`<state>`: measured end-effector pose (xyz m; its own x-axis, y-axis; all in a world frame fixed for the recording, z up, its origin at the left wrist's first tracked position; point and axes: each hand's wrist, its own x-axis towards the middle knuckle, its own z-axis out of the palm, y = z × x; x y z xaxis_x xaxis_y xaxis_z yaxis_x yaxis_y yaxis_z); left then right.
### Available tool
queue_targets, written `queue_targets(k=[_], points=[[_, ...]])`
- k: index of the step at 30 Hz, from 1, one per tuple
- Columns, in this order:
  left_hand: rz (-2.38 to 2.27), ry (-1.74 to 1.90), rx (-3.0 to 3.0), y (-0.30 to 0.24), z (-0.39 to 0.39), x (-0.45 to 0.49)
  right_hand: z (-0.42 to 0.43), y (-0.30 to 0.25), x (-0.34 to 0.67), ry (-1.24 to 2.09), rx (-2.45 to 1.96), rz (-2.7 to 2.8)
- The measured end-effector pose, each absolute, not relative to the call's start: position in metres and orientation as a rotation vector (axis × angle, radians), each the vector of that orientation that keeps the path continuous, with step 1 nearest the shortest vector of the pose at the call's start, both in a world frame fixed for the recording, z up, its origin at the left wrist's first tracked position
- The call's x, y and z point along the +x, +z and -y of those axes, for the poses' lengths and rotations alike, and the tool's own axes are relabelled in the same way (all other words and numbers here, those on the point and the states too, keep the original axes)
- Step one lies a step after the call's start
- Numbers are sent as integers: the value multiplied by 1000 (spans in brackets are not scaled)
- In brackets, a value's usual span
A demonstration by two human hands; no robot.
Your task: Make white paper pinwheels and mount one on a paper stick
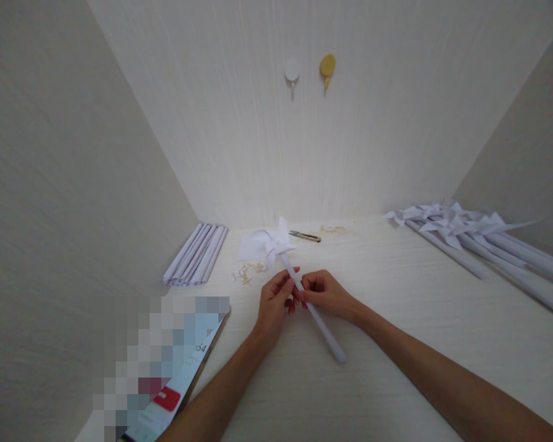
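A white paper pinwheel sits on top of a rolled white paper stick that slants across the middle of the table. My left hand is closed round the stick just below the pinwheel head. My right hand pinches the same stick from the other side, fingertips touching those of the left. The stick's lower end pokes out below both hands, near the table surface.
A bundle of rolled paper sticks lies at the left wall. Finished pinwheels are piled at the right. A small cutter and scraps lie behind the hands. A phone rests at front left. Two wall hooks hang above.
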<state>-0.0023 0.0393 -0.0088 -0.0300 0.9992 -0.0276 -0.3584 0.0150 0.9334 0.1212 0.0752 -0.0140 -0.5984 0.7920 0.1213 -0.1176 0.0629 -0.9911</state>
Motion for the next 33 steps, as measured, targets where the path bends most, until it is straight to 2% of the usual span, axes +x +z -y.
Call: queue_targets(k=[33], points=[[-958, 1331, 936, -7, -37, -1, -75, -12, 122, 1662, -653, 1601]])
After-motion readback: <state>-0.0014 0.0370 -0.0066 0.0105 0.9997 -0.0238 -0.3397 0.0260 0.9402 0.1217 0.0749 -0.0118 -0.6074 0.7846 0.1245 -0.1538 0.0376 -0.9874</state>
